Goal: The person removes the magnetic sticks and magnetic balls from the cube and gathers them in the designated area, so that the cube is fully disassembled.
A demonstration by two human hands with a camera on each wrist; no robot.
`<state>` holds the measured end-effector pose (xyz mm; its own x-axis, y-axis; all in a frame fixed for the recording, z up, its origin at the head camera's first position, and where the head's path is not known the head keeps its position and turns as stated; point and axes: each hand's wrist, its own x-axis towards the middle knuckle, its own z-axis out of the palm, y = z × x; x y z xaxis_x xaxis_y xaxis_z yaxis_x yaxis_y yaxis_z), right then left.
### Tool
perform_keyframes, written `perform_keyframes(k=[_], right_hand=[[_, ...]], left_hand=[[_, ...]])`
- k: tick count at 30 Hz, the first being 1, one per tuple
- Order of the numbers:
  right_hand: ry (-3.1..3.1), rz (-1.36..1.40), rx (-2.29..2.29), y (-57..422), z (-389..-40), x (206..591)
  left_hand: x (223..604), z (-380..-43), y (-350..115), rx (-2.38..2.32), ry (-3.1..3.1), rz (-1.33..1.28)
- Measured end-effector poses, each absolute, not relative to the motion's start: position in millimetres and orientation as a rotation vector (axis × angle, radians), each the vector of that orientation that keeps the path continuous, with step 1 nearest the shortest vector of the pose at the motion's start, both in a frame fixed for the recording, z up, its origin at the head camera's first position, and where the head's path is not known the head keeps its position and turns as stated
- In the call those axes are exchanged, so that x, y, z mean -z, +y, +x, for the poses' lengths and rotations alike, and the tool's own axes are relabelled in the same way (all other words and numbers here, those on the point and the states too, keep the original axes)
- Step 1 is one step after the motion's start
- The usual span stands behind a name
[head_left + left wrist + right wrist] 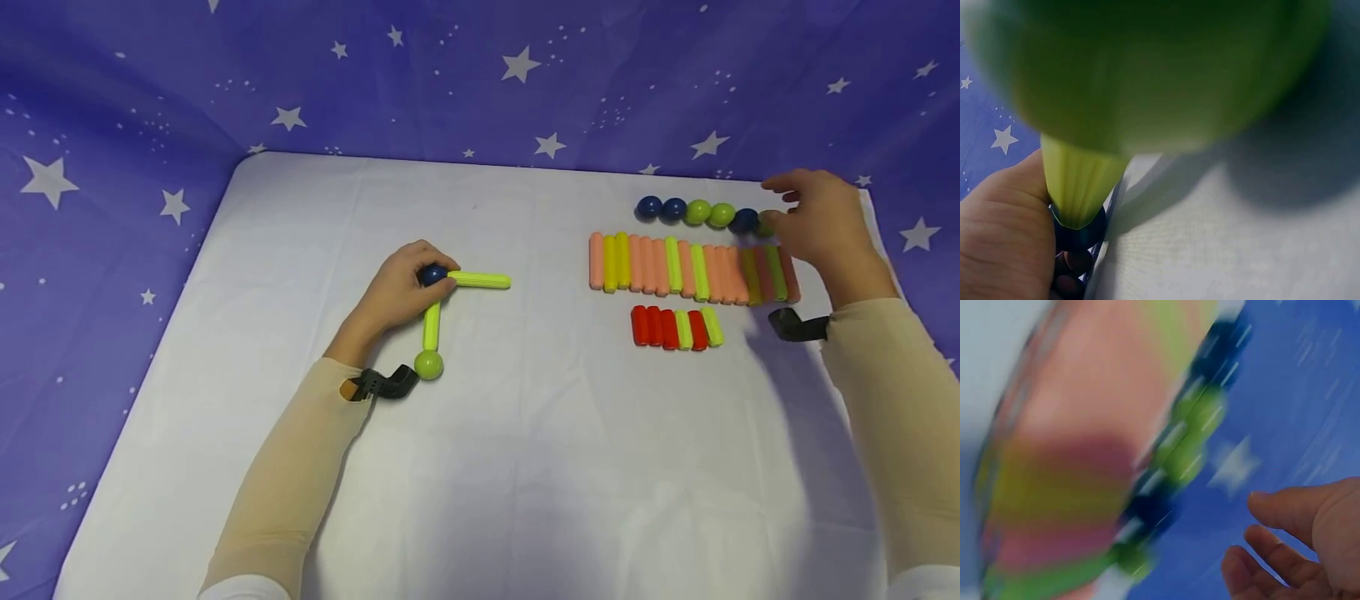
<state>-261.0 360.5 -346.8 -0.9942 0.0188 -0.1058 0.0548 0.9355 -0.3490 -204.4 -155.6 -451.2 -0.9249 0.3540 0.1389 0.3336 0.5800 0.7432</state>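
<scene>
My left hand (397, 287) grips a dark blue ball (433, 274) at the corner of an L-shaped piece. From that ball one yellow-green ribbed stick (482, 281) points right, and a second stick (431, 327) runs toward me to a green ball (429, 364). In the left wrist view the green ball (1160, 81) looms large and blurred. Over the right end of the row of balls hovers my right hand (821, 218), fingers loosely bent, holding nothing. Its fingertips overlap the last green ball (765, 223), partly hidden in the head view.
Blue and green balls (697, 212) line the back right of the white table (525, 433). In front lies a long row of pink, yellow and green sticks (660, 267), then a shorter row of red and yellow-green sticks (655, 327). A starry purple cloth (450, 83) rises behind.
</scene>
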Motion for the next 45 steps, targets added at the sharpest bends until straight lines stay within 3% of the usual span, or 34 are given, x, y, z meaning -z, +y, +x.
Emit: perform_keyframes(k=[6,11,20,31,40,45], right_hand=[[3.024,-0.543,0.61,250.7,-229.6,333.5],[2.843,-0.989,0.677,166.1,-210.2,349.6],[2.677,-1.184,0.438,77.9,-204.7,397.6],[2.734,-1.188,0.361,68.6,-195.4,403.1],[2.854,-1.133,0.655,139.0,-180.1,393.9],[2.993,-0.94,0.863,189.9,-182.1,385.3]], left_hand=[[451.2,-203.1,-162.6,-1.318,2.755,0.591],[450.5,-202.1,-167.9,-1.382,2.71,0.569],[453.4,-205.9,-164.0,-1.467,2.629,0.635],[448.3,-206.1,-170.1,-1.428,2.669,0.654],[447.9,-204.8,-169.0,-1.407,2.682,0.594],[449.6,-203.7,-167.6,-1.431,2.673,0.598]])
